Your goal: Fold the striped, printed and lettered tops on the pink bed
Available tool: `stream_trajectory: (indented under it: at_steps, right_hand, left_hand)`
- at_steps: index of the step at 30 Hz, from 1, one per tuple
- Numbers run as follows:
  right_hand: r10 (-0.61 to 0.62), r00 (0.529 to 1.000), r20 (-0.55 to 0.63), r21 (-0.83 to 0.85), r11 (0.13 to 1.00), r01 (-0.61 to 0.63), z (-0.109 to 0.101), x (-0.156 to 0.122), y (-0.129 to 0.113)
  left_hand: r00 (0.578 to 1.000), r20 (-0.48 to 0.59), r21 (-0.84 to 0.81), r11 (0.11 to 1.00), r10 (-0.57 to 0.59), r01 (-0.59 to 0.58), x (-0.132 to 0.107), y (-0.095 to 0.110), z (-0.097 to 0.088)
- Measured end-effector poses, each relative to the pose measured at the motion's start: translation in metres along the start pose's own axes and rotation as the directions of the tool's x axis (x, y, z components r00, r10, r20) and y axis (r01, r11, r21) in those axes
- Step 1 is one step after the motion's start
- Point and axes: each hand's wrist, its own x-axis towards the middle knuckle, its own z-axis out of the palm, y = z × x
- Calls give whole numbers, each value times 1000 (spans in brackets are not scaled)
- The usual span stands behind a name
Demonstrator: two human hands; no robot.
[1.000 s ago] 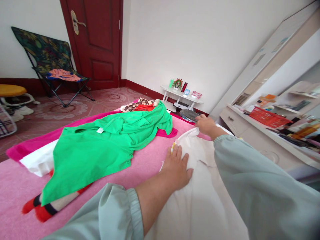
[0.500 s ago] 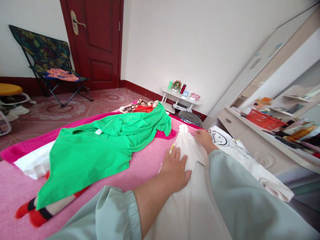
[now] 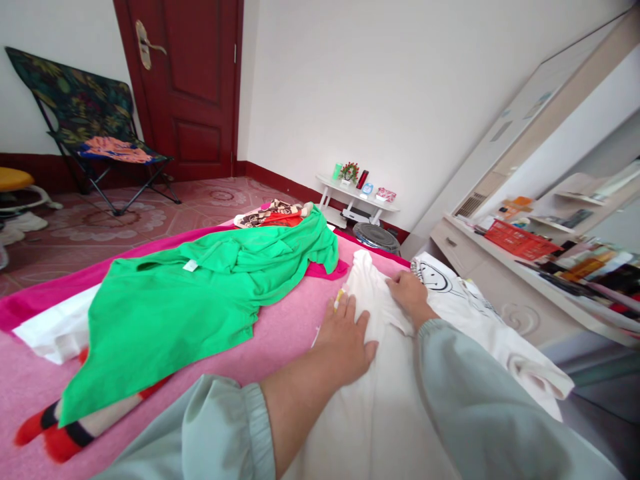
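A white garment (image 3: 380, 393) lies lengthwise on the pink bed cover (image 3: 293, 317), its narrow bunched end pointing away from me. My left hand (image 3: 347, 340) rests flat on its left side, fingers spread, beside a small yellow detail at the edge. On the far right side, my right hand (image 3: 407, 293) pinches the fabric near a sleeve-like flap. To the left a green shirt (image 3: 175, 320) is spread out, with a pale label showing. Another white garment (image 3: 435, 277) with a black smiley print lies just right of my right hand.
Red-toed socks (image 3: 65, 440) stick out under the green shirt. A patterned brown and red cloth (image 3: 275, 212) lies at the bed's far end. Beyond are a folding chair (image 3: 95, 127), a low white shelf (image 3: 353, 193) and a dresser (image 3: 500, 280) bearing a red basket (image 3: 520, 239).
My right hand has moved slightly nearer and inward, drawing the flap of the white garment with it. The left hand stays flat on the cloth. The view has shifted slightly.
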Motion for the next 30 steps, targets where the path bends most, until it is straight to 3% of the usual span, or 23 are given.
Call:
stream_trajectory:
  at_steps: [4,12,14,17,20,23,26,28,30]
  right_hand:
    - [-21,1000,24,-43,999,22,-2,-1,0]
    - [-6,994,-113,-114,993,-8,-14,-13,-6]
    - [-68,980,-189,-63,996,57,-18,-19,-14]
    - [-248,935,-255,27,964,263,-19,-28,-26]
    - [-301,953,-37,43,952,302,-13,-28,-28]
    - [-151,973,172,-19,987,157,-8,-19,-26]
    - [-89,988,126,-59,994,97,-7,-15,-31]
    - [-173,983,60,-41,984,176,-4,-20,-35]
    - [-264,961,83,21,964,263,0,-25,-34]
  left_hand:
    - [1000,-9,-4,1000,3,-3,0,0,0]
    - [1000,-5,0,1000,1,-1,0,0,-1]
    - [1000,0,-4,1000,-1,1,0,0,-2]
    - [1000,2,-7,1000,-5,5,0,1,-2]
    - [1000,3,-7,1000,-25,25,-1,2,-1]
    - [998,12,-5,998,-57,57,0,4,-1]
    - [997,29,-6,998,-66,66,1,4,-1]
    - [997,37,-6,998,-65,65,1,4,-1]
    - [998,29,-5,998,-61,61,1,4,-1]
